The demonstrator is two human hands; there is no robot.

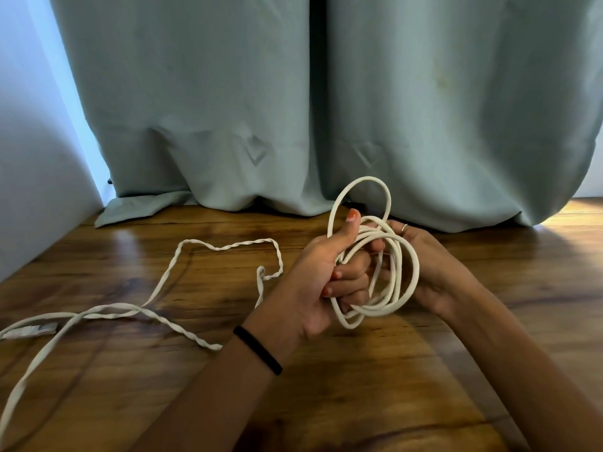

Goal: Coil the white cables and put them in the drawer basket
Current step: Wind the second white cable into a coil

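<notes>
Wooden floor [359, 386] runs back to pale green curtains [202, 93] and a white wall [29, 158] on the left. Above it, the left hand [313, 278] grips a coiled white cable [396, 262], thumb up, fingers curled through the loops. Behind the coil, the right hand [427, 262] holds its far side. Loose, twisted cable trails left along the boards to a plug [31, 331].

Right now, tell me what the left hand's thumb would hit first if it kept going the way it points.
The left hand points its thumb up and away; first it would probably meet the curtain, though depth is unclear.
</notes>
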